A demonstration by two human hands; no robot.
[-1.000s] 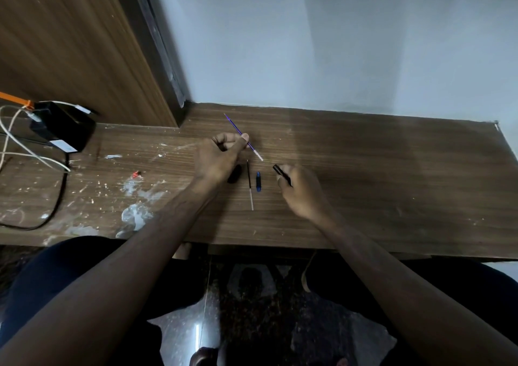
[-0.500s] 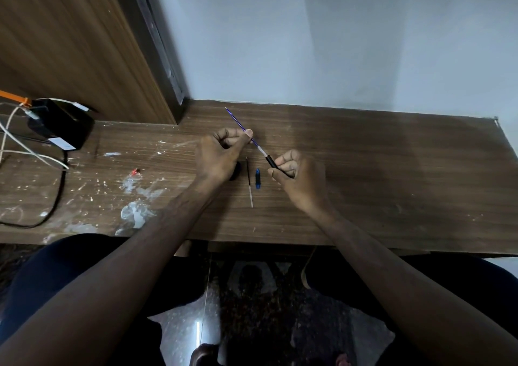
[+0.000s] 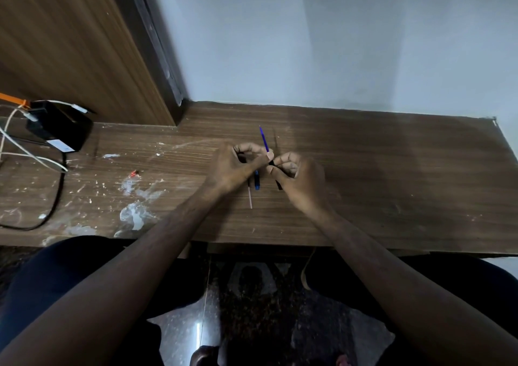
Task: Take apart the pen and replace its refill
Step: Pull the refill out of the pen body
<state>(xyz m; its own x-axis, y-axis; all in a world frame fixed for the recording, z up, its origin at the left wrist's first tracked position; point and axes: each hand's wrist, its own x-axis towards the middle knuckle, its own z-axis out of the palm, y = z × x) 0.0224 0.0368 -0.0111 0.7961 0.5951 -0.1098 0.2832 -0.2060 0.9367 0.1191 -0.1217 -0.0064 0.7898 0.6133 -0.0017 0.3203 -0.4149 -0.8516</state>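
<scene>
Where the frame cuts off at the far left, a black adapter (image 3: 57, 128) sits on the wooden desk (image 3: 392, 175) with white cables (image 3: 30, 155) and an orange strip running out of view, so their ends cannot be seen. Right of it, pale paint splatters (image 3: 134, 211) and a tiny red speck (image 3: 135, 173), too small to identify, mark the desk's left-centre. At the middle of the frame the left hand (image 3: 238, 166) is curled, thumb and forefinger pinched on a thin blue refill (image 3: 263, 140) that rises toward the wall; its lower end is hidden between the fingers. Below that hand, partly covered by it, lie a slim pale-tipped refill (image 3: 250, 198) and a short blue pen piece (image 3: 256, 182) on the desk. Just right, the right hand (image 3: 297, 180) touches the left at the fingertips and is closed around a black pen barrel (image 3: 276, 173), of which only short bits show above and below the fingers. Whether the blue refill has entered the barrel cannot be told. At the bottom, dark-clothed legs and a glossy floor are dim.
</scene>
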